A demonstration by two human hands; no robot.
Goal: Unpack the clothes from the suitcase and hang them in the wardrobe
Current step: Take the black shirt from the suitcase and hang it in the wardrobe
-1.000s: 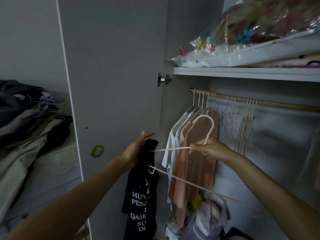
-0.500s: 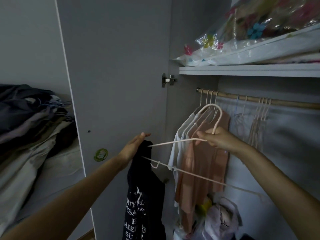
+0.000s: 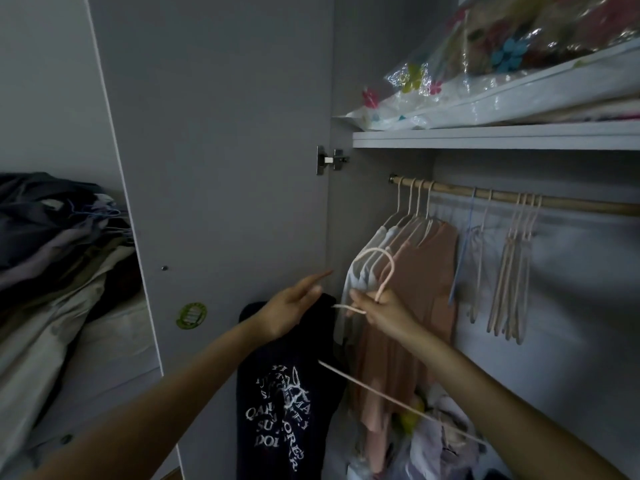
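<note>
Left hand: my left hand [image 3: 294,311] holds the dark printed T-shirt [image 3: 289,403] up by its top edge, thumb side clamped on the cloth, forefinger sticking out straight.
Right hand: my right hand [image 3: 381,311] pinches the pale pink hanger [image 3: 375,271] at the base of its hook.
Shirt: it hangs limp in front of the open wardrobe door [image 3: 221,168], just left of the shirts already on the rail [image 3: 554,202].
Hanger: one arm points toward the shirt's neck; the other slants down to the right across my forearm.
Handling, as I judge it: the shirt is light and floppy and will sag wherever I let go, so I keep hold at the collar and spread the neck opening.
Hanger grip: thin and probably springy; holding near the hook steers both arms.
Free spot: bare rail between the hung shirts and the empty hangers [image 3: 512,271].
</note>
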